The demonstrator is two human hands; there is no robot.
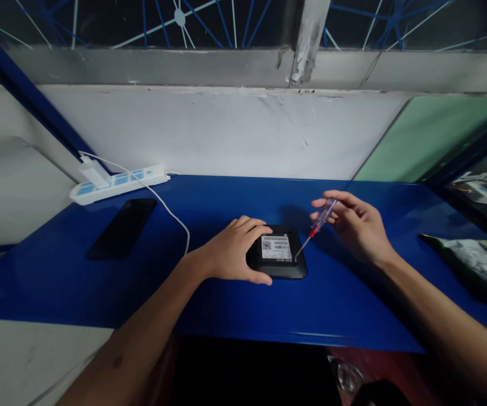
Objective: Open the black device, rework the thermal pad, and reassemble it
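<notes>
A flat black device with a white printed label (pixel 276 247) lies on the blue tabletop (pixel 243 316). My left hand (pixel 237 251) grips its left side, thumb along the near edge and fingers over the far edge. In my right hand (pixel 355 223) is a screwdriver (pixel 323 217) with a clear purplish handle and a red collar. It is tilted, and its metal tip meets the device near the label's lower right corner. Whether a screw sits under the tip is too small to tell.
A black smartphone (pixel 122 228) lies to the left. Behind it, a white power strip (pixel 120 185) holds a plugged-in charger (pixel 95 172) whose white cable runs toward my left wrist. A shiny packet (pixel 476 265) rests at the right edge. A white wall (pixel 226 132) stands behind the table.
</notes>
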